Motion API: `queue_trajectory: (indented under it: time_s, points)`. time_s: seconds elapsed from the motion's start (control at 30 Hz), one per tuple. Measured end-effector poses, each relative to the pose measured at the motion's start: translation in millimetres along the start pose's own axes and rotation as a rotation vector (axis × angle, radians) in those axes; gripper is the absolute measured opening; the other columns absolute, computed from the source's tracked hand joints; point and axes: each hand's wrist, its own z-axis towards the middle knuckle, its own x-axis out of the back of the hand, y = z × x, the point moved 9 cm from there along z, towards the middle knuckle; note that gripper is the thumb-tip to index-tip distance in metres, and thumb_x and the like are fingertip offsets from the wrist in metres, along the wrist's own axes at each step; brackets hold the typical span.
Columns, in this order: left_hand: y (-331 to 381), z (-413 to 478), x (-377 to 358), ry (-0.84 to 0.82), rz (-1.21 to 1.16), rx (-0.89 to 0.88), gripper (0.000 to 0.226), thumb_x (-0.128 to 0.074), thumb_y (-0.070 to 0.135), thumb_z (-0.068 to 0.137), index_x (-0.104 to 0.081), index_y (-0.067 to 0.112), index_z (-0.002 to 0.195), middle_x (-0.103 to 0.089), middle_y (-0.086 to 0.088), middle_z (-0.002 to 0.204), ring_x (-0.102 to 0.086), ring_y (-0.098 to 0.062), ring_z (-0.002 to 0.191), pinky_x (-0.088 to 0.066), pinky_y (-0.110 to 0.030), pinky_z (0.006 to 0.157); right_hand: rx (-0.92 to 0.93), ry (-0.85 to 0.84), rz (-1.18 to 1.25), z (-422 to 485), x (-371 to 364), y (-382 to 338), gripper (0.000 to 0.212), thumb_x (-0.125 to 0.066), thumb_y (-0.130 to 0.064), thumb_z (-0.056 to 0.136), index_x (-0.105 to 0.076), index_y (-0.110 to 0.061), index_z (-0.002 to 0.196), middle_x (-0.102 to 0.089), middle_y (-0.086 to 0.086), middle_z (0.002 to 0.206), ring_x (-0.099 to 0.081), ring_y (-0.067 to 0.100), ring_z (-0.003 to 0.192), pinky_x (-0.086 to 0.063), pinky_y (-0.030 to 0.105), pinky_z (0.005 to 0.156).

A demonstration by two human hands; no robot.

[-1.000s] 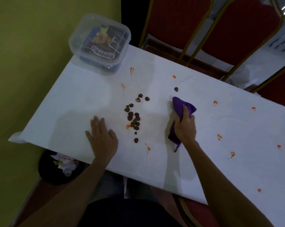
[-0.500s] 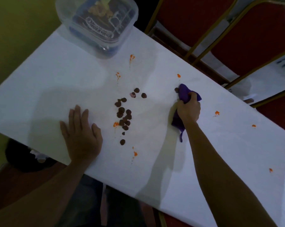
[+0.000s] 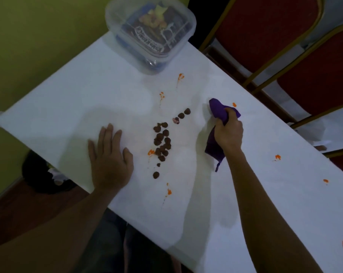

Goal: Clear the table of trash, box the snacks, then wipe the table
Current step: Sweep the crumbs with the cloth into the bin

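Observation:
The white table carries several brown crumb balls in a loose line at its middle and scattered orange stains. My right hand grips a purple cloth bunched against the table just right of the crumbs. My left hand rests flat on the table with straight fingers, left of the crumbs near the front edge. A clear lidded plastic box holding snack packets stands at the table's far corner.
Red chairs with gold frames stand along the far right side of the table. A dark bin with crumpled trash sits on the floor below the table's left front edge. A green wall rises at the left.
My right hand has slid the purple cloth leftwards over the spot where a lone brown crumb lay. The left hand stays flat on the table. The view has shifted.

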Motion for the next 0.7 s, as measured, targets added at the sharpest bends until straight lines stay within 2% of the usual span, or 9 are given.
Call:
queue_trajectory:
  time_s: [0.1, 0.17, 0.3, 0.37, 0.43, 0.53, 0.6, 0.7]
  points:
    - [-1, 1, 0, -0.009, 0.001, 0.005, 0.056, -0.037, 0.031, 0.097, -0.037, 0.011, 0.149, -0.024, -0.011, 0.163, -0.012, -0.025, 0.153, -0.010, -0.055, 0.122, -0.017, -0.033, -0.027, -7, -33, -21, 0.049, -0.044, -0.029, 0.103, -0.033, -0.022, 0.150, -0.044, 0.016, 0.137, -0.057, 0.033, 0.109, -0.048, 0.040, 0.088]
    - [-1, 1, -1, -0.021, 0.001, 0.010, 0.056, -0.036, 0.032, 0.097, -0.037, 0.011, 0.149, -0.024, -0.011, 0.163, -0.012, -0.024, 0.153, -0.011, -0.055, 0.122, 0.015, -0.016, -0.043, -28, -52, -40, 0.046, -0.042, -0.026, 0.103, -0.033, -0.023, 0.148, -0.042, 0.017, 0.133, -0.057, 0.034, 0.103, -0.042, 0.036, 0.081]
    - [-2, 1, -1, -0.031, 0.010, 0.016, 0.056, -0.037, 0.033, 0.097, -0.037, 0.012, 0.149, -0.023, -0.009, 0.163, -0.011, -0.023, 0.154, -0.011, -0.055, 0.122, 0.211, -0.132, -0.068, -81, -94, -85, 0.047, -0.043, -0.026, 0.103, -0.036, -0.025, 0.149, -0.043, 0.014, 0.126, -0.057, 0.032, 0.094, -0.044, 0.035, 0.076]
    - [-4, 1, -1, -0.038, 0.016, 0.014, 0.057, -0.038, 0.034, 0.098, -0.035, 0.013, 0.151, -0.022, -0.009, 0.164, -0.010, -0.023, 0.154, -0.011, -0.055, 0.122, 0.259, -0.184, 0.000, -102, -102, -99, 0.046, -0.045, -0.025, 0.103, -0.038, -0.027, 0.148, -0.043, 0.011, 0.123, -0.055, 0.027, 0.091, -0.046, 0.034, 0.076]
    - [-5, 1, -2, -0.051, 0.024, 0.016, 0.057, -0.038, 0.034, 0.098, -0.033, 0.014, 0.151, -0.019, -0.008, 0.164, -0.007, -0.022, 0.154, -0.010, -0.055, 0.122, 0.170, -0.130, 0.136, -110, -88, -93, 0.045, -0.046, -0.026, 0.103, -0.038, -0.027, 0.148, -0.044, 0.009, 0.122, -0.053, 0.021, 0.090, -0.047, 0.032, 0.080]
    - [-6, 2, -2, -0.050, 0.009, 0.024, 0.057, -0.037, 0.034, 0.098, -0.034, 0.013, 0.151, -0.019, -0.008, 0.164, -0.008, -0.022, 0.154, -0.009, -0.055, 0.122, -0.051, 0.018, 0.266, -114, -56, -55, 0.044, -0.046, -0.025, 0.102, -0.039, -0.027, 0.145, -0.048, 0.010, 0.122, -0.058, 0.021, 0.093, -0.053, 0.036, 0.088]
    - [-7, 3, -2, -0.055, -0.011, 0.028, 0.057, -0.037, 0.034, 0.097, -0.035, 0.013, 0.151, -0.019, -0.008, 0.164, -0.008, -0.022, 0.154, -0.008, -0.054, 0.122, -0.133, 0.043, 0.253, -124, -45, -34, 0.045, -0.045, -0.024, 0.102, -0.037, -0.026, 0.146, -0.048, 0.011, 0.124, -0.058, 0.022, 0.092, -0.053, 0.035, 0.083]
    - [-9, 3, -2, -0.068, -0.014, 0.025, 0.057, -0.039, 0.033, 0.097, -0.034, 0.013, 0.151, -0.019, -0.008, 0.164, -0.008, -0.022, 0.154, -0.008, -0.055, 0.122, -0.185, 0.023, 0.199, -152, -49, -24, 0.048, -0.045, -0.022, 0.103, -0.033, -0.023, 0.150, -0.043, 0.011, 0.127, -0.052, 0.018, 0.088, -0.044, 0.029, 0.077]
